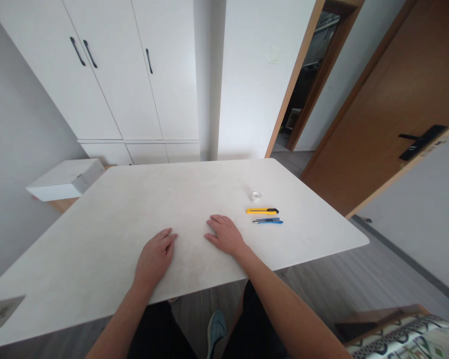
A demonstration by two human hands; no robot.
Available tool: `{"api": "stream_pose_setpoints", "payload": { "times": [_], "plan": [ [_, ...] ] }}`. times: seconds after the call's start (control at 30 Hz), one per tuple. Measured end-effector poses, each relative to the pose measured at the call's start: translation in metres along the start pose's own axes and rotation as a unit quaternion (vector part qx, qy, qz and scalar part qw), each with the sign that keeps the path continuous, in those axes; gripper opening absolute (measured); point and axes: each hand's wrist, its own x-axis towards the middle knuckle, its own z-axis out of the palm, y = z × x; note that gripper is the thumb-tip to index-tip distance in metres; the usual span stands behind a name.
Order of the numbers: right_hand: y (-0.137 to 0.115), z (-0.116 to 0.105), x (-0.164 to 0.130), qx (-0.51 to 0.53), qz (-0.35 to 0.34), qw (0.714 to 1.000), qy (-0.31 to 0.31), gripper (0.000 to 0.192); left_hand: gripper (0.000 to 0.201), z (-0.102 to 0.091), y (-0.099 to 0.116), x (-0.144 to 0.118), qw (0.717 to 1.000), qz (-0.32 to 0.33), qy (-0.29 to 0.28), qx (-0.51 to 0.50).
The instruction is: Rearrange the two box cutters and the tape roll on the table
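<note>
A pale room with white cupboard doors [115, 75] along the far wall and a brown wooden door [392, 109] standing open on the right. In the middle sits a broad white counter [115, 209] with rounded corners, over a grey plank floor.

The person sits at the near edge with both hands laid palm-down on the counter. The left hand [155, 257] lies flat, its fingers [167, 237] stretched out and close together, holding nothing. The right hand [226, 234] is flat as well, just beside the left one but apart from it, its fingers [215, 222] slightly spread and empty.

To the right of the right hand, near but not touching it, lie three small things in a loose group. A yellow utility knife [262, 211] lies crosswise. Just in front of it, closer to the person, lies a blue utility knife [268, 221], roughly parallel. Just behind the yellow one sits a small roll of clear tape [255, 196].

A white box [65, 178] rests on a low surface beyond the counter's left side.
</note>
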Motion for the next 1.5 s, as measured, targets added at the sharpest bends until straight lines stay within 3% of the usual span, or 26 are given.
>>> {"api": "stream_pose_setpoints", "payload": {
  "times": [1.5],
  "plan": [
    [0.0009, 0.0015, -0.0003, 0.007, 0.000, 1.000, 0.005, 0.047, 0.037, -0.0001, -0.0006, 0.0000, 1.000, -0.001, -0.007, 0.003]
  ]
}}
